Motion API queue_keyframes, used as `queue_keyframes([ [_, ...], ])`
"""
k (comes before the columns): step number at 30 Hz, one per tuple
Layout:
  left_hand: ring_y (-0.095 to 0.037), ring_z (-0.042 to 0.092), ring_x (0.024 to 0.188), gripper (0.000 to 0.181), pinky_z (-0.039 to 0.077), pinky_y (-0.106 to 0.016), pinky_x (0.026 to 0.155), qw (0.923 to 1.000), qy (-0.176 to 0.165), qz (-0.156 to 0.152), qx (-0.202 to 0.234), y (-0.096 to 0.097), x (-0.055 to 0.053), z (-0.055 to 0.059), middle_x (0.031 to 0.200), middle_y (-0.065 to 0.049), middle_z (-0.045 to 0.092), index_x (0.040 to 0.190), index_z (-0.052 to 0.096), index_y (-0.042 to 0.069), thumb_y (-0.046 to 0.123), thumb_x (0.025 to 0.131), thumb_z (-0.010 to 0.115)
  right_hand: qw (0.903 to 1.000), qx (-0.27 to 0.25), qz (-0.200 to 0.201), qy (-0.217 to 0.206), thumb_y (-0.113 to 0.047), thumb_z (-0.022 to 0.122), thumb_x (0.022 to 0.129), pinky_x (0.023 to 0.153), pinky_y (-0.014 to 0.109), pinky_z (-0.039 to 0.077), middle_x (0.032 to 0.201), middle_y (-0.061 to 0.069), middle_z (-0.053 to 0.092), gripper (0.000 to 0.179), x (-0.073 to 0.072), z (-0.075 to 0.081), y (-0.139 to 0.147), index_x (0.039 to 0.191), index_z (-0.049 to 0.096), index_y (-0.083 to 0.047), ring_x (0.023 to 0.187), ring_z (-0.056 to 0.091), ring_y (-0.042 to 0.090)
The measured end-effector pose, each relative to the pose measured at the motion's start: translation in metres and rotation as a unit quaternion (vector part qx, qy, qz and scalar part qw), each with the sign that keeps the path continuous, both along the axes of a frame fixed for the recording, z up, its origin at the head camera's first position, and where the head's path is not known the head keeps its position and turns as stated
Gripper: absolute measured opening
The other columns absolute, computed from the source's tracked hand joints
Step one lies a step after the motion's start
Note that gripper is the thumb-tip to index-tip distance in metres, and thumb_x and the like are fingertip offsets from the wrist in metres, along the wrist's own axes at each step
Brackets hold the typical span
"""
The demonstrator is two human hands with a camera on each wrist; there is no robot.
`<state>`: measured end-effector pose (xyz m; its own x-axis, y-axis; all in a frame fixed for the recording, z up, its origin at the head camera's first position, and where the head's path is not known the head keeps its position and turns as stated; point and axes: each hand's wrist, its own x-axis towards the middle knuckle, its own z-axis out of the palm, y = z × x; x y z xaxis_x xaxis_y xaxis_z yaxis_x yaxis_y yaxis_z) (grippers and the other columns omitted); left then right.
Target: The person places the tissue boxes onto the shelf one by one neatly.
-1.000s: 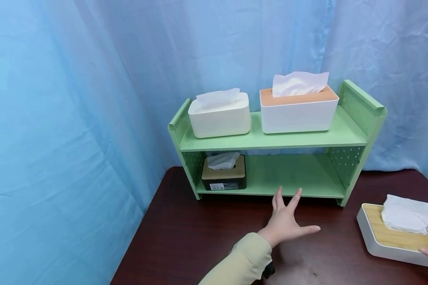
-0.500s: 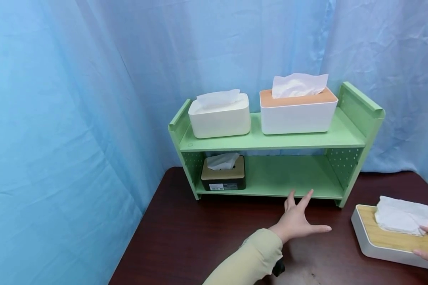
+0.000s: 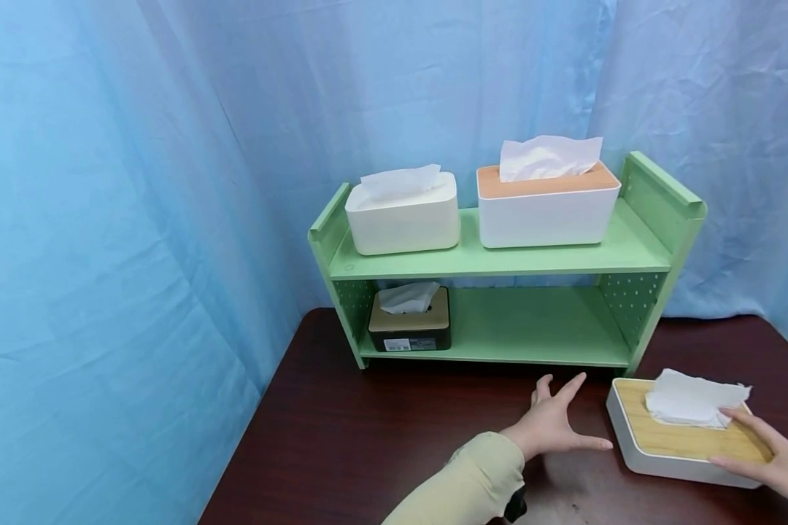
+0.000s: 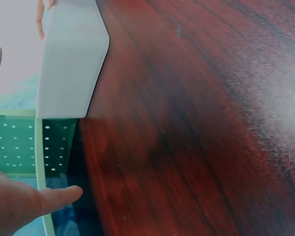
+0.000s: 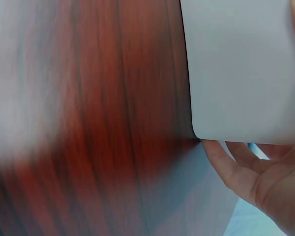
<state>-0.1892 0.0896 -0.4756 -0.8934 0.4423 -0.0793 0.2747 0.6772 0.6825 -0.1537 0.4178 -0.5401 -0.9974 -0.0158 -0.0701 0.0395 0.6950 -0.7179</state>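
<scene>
A low white tissue box (image 3: 683, 430) with a wood-look lid and a white tissue sticking up lies on the dark table at the right, in front of the shelf. My right hand (image 3: 765, 452) is at its right end, thumb and one finger over the lid. In the right wrist view, lower fingers (image 5: 231, 172) press against the end wall of the box. My left hand (image 3: 548, 426) hovers left of the box, fingers and thumb spread, holding nothing. In the left wrist view, its thumb points toward the table, apart from the box's side (image 4: 73, 59).
A green two-tier shelf (image 3: 519, 259) stands at the back. On top are a white tissue box (image 3: 403, 222) and a larger one with an orange-brown lid (image 3: 548, 215). Below left sits a small black tissue box (image 3: 410, 328). Blue curtains (image 3: 171, 182) hang around the table.
The low tissue box has slid left along the table with my right hand, which has come further into view. My left hand has moved right and slightly toward me, staying spread.
</scene>
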Motion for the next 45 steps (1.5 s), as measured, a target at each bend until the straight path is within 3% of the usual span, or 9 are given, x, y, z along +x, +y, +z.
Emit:
queue_keyframes([
  [3, -0.021, 0.027, 0.138, 0.094, 0.046, -0.028, 0.092, 1.0000, -0.005, 0.000, -0.008, 0.000, 0.000, -0.001, 0.153, -0.007, 0.017, 0.146, 0.022, 0.048, 0.045, 0.071, 0.080, 0.9988, 0.012, 0.020, -0.043, -0.039, 0.063, 0.090, 0.096, 0.071, 0.011, 0.140, 0.046, -0.013, 0.098, -0.004, 0.009, -0.008, 0.147, -0.003, 0.007, 0.127, -0.002, 0.064],
  [9, -0.020, 0.027, 0.137, 0.095, 0.045, -0.028, 0.092, 0.9996, 0.013, -0.013, -0.022, -0.001, 0.002, -0.003, 0.151, -0.009, 0.020, 0.146, 0.023, 0.046, 0.044, 0.071, 0.081, 0.9963, 0.037, 0.036, -0.069, -0.044, 0.061, 0.090, 0.088, 0.068, 0.022, 0.141, 0.047, -0.005, 0.095, -0.009, 0.017, -0.025, 0.145, 0.005, 0.009, 0.121, 0.011, 0.066],
  [15, -0.022, 0.026, 0.138, 0.093, 0.044, -0.028, 0.094, 0.9992, 0.012, -0.032, -0.023, -0.004, 0.003, -0.007, 0.151, -0.012, 0.019, 0.146, 0.024, 0.045, 0.041, 0.072, 0.081, 0.9979, 0.029, 0.055, -0.018, -0.036, 0.066, 0.088, 0.092, 0.061, 0.027, 0.141, 0.047, 0.009, 0.090, -0.010, 0.014, -0.047, 0.146, 0.012, 0.007, 0.119, 0.022, 0.060],
  [17, -0.022, 0.027, 0.138, 0.092, 0.044, -0.029, 0.094, 0.9992, 0.010, -0.032, -0.020, -0.004, 0.003, -0.010, 0.151, -0.013, 0.019, 0.146, 0.026, 0.045, 0.040, 0.072, 0.081, 0.9973, 0.029, 0.064, 0.020, -0.030, 0.070, 0.086, 0.097, 0.040, 0.031, 0.140, 0.046, 0.018, 0.087, -0.009, 0.013, -0.056, 0.145, 0.018, 0.006, 0.122, 0.028, 0.048],
  [20, -0.020, 0.027, 0.136, 0.092, 0.043, -0.027, 0.095, 0.9994, 0.011, -0.028, -0.017, -0.006, 0.003, -0.013, 0.150, -0.013, 0.020, 0.145, 0.028, 0.045, 0.040, 0.071, 0.082, 0.9939, 0.041, 0.077, 0.067, -0.026, 0.074, 0.081, 0.080, 0.015, 0.031, 0.136, 0.043, 0.032, 0.081, -0.009, 0.012, -0.068, 0.142, 0.029, 0.003, 0.115, 0.041, 0.008],
  [25, -0.020, 0.031, 0.133, 0.095, 0.042, -0.022, 0.094, 0.9992, 0.027, -0.010, -0.027, -0.011, 0.004, -0.018, 0.148, -0.016, 0.022, 0.145, 0.030, 0.042, 0.042, 0.068, 0.084, 0.9880, 0.047, 0.087, 0.119, -0.024, 0.080, 0.074, 0.070, 0.010, 0.030, 0.129, 0.040, 0.043, 0.078, -0.011, 0.012, -0.085, 0.136, 0.039, 0.001, 0.097, 0.027, -0.022],
  [28, -0.020, 0.035, 0.132, 0.096, 0.042, -0.019, 0.093, 0.9991, 0.030, 0.000, -0.030, -0.016, 0.003, -0.020, 0.147, -0.017, 0.023, 0.146, 0.031, 0.040, 0.043, 0.066, 0.085, 0.9881, 0.053, 0.081, 0.119, -0.025, 0.081, 0.073, 0.070, 0.011, 0.031, 0.130, 0.039, 0.043, 0.079, -0.011, 0.013, -0.093, 0.136, 0.040, 0.000, 0.101, 0.037, -0.012],
  [34, -0.018, 0.041, 0.127, 0.094, 0.042, -0.015, 0.090, 0.9998, 0.019, 0.003, -0.009, -0.026, 0.000, -0.023, 0.148, -0.020, 0.022, 0.146, 0.036, 0.030, 0.039, 0.066, 0.086, 0.9905, 0.062, 0.075, 0.097, -0.029, 0.081, 0.073, 0.072, 0.026, 0.038, 0.126, 0.040, 0.044, 0.082, -0.013, 0.017, -0.108, 0.137, 0.040, 0.003, 0.105, 0.048, 0.045],
  [45, -0.018, 0.039, 0.133, 0.087, 0.041, -0.020, 0.095, 0.9998, -0.009, -0.009, 0.018, -0.045, -0.003, -0.023, 0.153, -0.017, 0.024, 0.144, 0.040, 0.030, 0.038, 0.069, 0.084, 0.9954, 0.057, 0.074, 0.024, -0.037, 0.075, 0.079, 0.084, 0.059, 0.041, 0.133, 0.046, 0.032, 0.088, -0.012, 0.022, -0.120, 0.140, 0.031, 0.007, 0.114, 0.042, 0.055],
])
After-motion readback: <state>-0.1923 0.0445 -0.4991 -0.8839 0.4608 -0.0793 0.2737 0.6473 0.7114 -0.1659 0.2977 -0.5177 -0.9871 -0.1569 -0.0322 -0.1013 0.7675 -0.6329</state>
